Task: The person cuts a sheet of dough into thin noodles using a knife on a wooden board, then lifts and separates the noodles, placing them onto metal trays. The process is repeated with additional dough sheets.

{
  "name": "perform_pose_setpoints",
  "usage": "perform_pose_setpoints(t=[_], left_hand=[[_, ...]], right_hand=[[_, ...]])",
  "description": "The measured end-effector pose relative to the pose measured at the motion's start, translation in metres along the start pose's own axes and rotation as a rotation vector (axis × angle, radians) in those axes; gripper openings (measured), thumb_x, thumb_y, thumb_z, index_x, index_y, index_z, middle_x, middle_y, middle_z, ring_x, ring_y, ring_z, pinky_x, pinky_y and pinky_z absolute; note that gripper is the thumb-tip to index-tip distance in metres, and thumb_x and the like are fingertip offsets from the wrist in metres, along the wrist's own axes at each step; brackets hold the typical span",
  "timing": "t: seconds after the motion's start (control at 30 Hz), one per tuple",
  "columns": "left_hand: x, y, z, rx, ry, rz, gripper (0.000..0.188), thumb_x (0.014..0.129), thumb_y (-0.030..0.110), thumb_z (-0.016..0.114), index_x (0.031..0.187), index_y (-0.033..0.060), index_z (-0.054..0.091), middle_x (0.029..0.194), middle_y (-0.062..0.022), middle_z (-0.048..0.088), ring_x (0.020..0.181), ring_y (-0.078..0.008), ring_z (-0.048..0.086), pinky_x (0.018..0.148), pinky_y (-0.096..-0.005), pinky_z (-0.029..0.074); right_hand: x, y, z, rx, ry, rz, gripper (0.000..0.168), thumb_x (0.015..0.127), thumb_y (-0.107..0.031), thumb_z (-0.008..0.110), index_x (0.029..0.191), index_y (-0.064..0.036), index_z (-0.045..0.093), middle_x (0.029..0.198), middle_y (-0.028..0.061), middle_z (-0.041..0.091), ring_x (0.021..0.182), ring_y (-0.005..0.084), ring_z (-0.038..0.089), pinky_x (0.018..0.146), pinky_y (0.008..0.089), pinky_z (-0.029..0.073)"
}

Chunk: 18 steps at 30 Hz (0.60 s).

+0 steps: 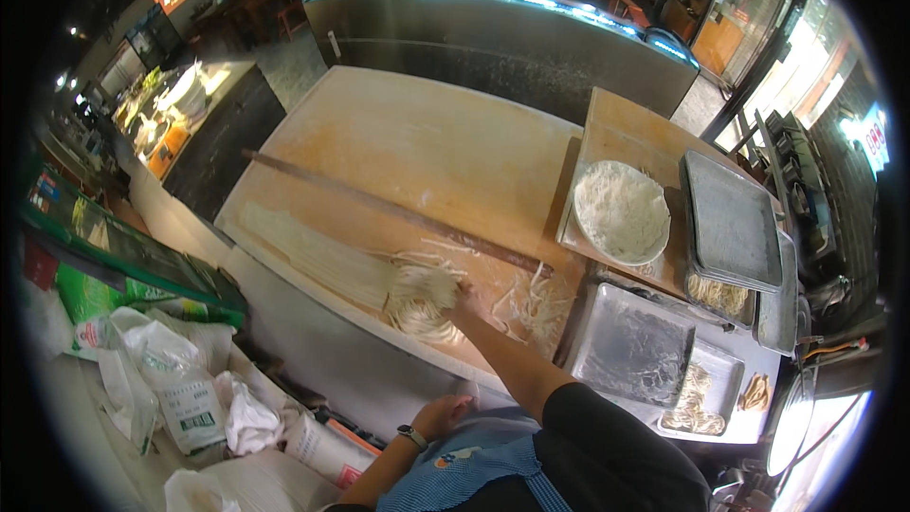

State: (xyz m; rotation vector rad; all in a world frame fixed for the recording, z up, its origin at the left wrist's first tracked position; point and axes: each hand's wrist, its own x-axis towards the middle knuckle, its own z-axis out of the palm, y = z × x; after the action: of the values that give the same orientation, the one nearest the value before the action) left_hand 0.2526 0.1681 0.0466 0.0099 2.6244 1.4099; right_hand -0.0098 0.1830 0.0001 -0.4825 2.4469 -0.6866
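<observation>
A heap of fresh cut noodles (424,299) lies near the front edge of the floured wooden board (426,121). At the heap's right side, my right hand (463,301) grips noodles, its fingers partly hidden among the strands. My left hand (446,415) hangs in front of the apron (476,466), below the board's edge, loosely curled with nothing visible in it. Left of the heap stretches a long, flat folded strip of dough (313,245). Loose noodle scraps (537,313) are scattered to the right. Behind the dough, a long wooden rolling pin (398,212) lies diagonally across the board.
At the right stand a bowl of flour (622,212), stacked metal trays (736,220) and a flour-dusted tray (633,345). A lower tray holds noodle bundles (693,402). Bags (188,405) crowd the lower left. A counter (498,35) stands behind the board.
</observation>
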Motion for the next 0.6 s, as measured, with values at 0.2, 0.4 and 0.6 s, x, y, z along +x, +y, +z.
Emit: perform_pose_setpoints(t=[0.2,0.4,0.6], left_hand=[[0.05,-0.017,-0.026,-0.034,0.456,-0.023,0.031,0.09,0.011,0.061,0.119,-0.0014,0.057,0.104,-0.0177,0.065,0.094,-0.0289,0.064,0.082,-0.0367,0.051],[0.138,-0.02,-0.067,-0.368,0.421,0.054,0.028,0.096,0.019,0.053,0.117,0.0011,0.058,0.107,-0.0157,0.065,0.099,-0.0297,0.062,0.091,-0.0394,0.046],[0.169,0.062,-0.105,-1.5,0.235,-0.065,0.027,0.098,0.021,0.054,0.116,0.0029,0.06,0.113,-0.0051,0.065,0.103,-0.0156,0.062,0.089,-0.0322,0.048]], right_hand=[[-0.017,0.021,-0.038,0.414,-0.129,-0.198,0.06,0.068,-0.025,0.075,0.121,-0.003,0.059,0.105,0.0164,0.068,0.099,0.0287,0.064,0.088,0.0364,0.05],[-0.051,-0.005,-0.102,0.657,-0.075,-0.302,0.052,0.071,-0.027,0.073,0.112,0.003,0.061,0.097,0.0188,0.068,0.091,0.0252,0.065,0.083,0.0359,0.051],[-0.125,-0.061,-0.194,0.015,-0.04,-0.39,0.064,0.073,-0.05,0.073,0.104,0.005,0.062,0.093,0.0275,0.066,0.09,0.0416,0.065,0.079,0.042,0.051]])
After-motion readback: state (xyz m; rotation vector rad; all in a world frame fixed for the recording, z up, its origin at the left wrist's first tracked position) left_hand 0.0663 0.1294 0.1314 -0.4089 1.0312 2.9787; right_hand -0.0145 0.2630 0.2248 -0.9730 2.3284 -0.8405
